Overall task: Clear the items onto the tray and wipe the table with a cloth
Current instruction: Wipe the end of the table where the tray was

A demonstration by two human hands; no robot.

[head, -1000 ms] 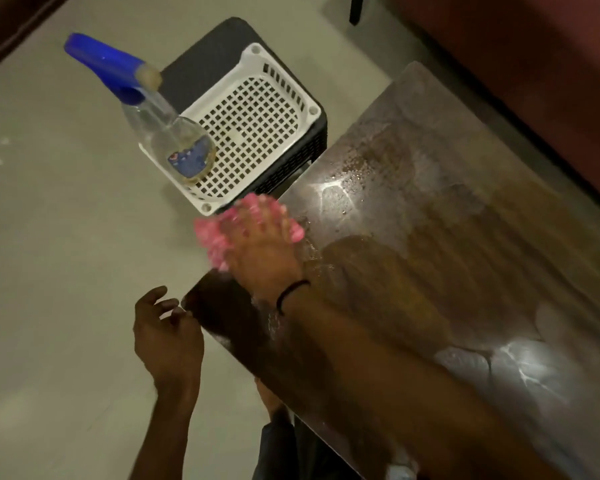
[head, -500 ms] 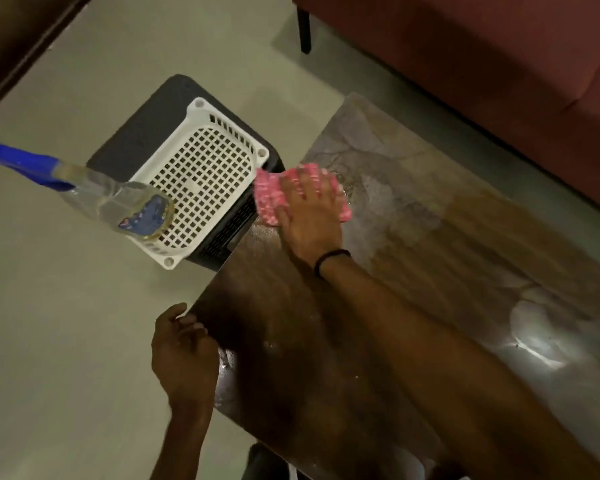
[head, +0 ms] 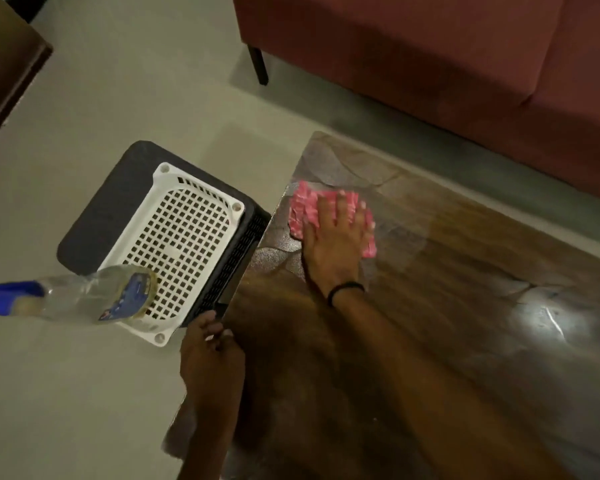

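One pink cloth (head: 329, 216) under flat right hand (head: 333, 244) (left hand (head: 212, 362) loosely curled, empty), one tray (head: 174, 244).

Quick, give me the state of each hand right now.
Left hand: fingers curled at the table edge, holding nothing visible.
Right hand: open, fingers spread, pressed flat on the pink cloth on the table.

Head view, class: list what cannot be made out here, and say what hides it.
- Spray bottle nozzle: cut off by the left edge, blurred.
- Bottle label: too blurred to read.
- Pink cloth: partly covered by the right hand.
- Table near end: beyond the bottom edge.
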